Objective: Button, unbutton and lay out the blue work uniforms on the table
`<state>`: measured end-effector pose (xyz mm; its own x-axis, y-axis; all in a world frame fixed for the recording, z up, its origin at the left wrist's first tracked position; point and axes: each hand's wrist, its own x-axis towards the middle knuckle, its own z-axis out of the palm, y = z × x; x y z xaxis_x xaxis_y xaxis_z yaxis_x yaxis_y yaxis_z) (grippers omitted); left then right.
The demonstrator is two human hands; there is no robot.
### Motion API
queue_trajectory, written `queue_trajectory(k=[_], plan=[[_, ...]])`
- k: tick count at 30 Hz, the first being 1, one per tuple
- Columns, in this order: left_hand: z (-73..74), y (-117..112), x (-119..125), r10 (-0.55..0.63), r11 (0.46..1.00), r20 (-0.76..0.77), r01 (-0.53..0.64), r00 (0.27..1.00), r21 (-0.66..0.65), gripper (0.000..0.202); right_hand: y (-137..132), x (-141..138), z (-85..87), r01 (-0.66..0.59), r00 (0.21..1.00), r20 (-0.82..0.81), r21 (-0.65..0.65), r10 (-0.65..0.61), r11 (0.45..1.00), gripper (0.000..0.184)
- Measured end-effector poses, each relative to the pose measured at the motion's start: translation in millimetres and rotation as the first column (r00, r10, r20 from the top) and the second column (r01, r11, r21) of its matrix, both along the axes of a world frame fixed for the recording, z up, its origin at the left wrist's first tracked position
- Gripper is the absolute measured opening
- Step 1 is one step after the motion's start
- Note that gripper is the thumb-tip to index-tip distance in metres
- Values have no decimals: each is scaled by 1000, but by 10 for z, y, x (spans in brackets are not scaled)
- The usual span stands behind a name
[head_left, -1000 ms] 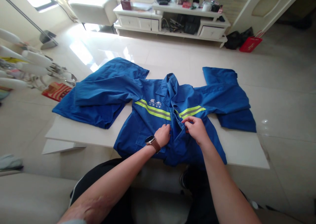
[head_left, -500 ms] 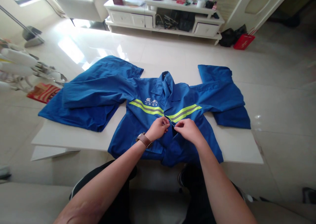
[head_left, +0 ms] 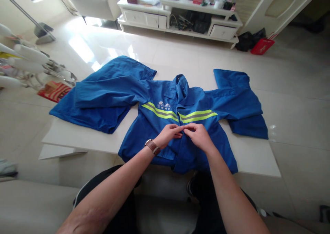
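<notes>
A blue work jacket with a yellow and grey reflective stripe lies front side up, its collar away from me and its sleeves spread. My left hand, below a brown-strapped watch, pinches the front edge just under the stripe. Right beside it, my right hand grips the other front edge, thumb and forefinger together. The fingertips of both hands meet at the middle opening. Whatever small fastening may be between them is hidden by the fingers.
The jacket lies on a white table. Under its left sleeve is more blue clothing; another folded blue piece lies under the right one. A red patterned bag stands left. Across the floor is a white cabinet.
My hands have come together, so their fingertips now touch at the jacket's front, where a small gap was before. The two front edges lie closer. The whole view has shifted slightly.
</notes>
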<state>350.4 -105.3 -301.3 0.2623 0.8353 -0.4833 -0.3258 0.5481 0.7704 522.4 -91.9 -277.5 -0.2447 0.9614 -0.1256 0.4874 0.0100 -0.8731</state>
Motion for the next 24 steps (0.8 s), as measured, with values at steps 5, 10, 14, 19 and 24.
queue_trajectory(k=[5, 10, 14, 19, 24], plan=[[-98, -6, -8, -22, 999, 59, 20, 998, 28, 38, 9, -8, -31, 13, 1000, 14, -36, -12, 999, 24], [-95, 7, -2, 27, 999, 71, -25, 997, -20, 33, 47, 10, 24, 122, 988, 100, -61, -115, 991, 21], [-103, 4, 55, 69, 997, 56, -68, 996, -26, 30, 14, 8, 128, 87, 890, 437, 124, -133, 989, 21], [-107, 12, 86, 76, 997, 26, -75, 997, -20, 24, -6, 15, 145, 68, 939, 332, 88, -93, 994, 24], [-97, 26, 68, 42, 999, 10, -41, 999, -34, 10, 17, 106, 109, 46, 971, 237, -25, -39, 999, 11]])
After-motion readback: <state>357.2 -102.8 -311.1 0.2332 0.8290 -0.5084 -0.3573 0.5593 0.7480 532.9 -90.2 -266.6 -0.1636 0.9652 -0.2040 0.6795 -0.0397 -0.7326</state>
